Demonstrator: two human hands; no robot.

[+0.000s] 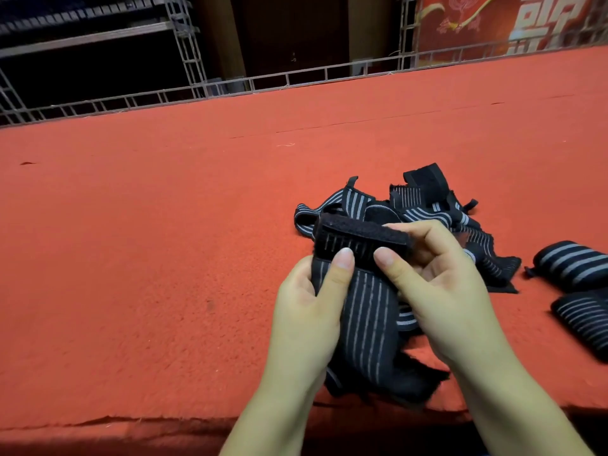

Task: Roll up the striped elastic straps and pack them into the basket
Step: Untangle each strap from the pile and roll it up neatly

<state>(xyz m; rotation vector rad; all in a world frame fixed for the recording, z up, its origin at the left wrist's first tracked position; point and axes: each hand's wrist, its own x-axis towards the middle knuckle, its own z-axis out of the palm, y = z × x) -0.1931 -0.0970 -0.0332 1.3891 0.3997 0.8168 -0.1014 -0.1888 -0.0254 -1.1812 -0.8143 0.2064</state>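
Observation:
A black elastic strap (368, 311) with thin grey stripes hangs between both hands over the red surface. Its fuzzy black end is folded over at the top. My left hand (309, 311) pinches the strap's left edge, thumb on the fold. My right hand (441, 291) grips the right side, thumb pressing the folded end. Behind the hands lies a tangled pile of loose striped straps (427, 209). Two rolled-up straps (572, 261) (585, 320) lie at the right edge. No basket is in view.
The red felt-covered surface (164, 241) stretches wide to the left and back. Its front edge runs just below my wrists. A metal truss rail (230, 87) borders the far side, with dark space and a red banner (477, 21) behind.

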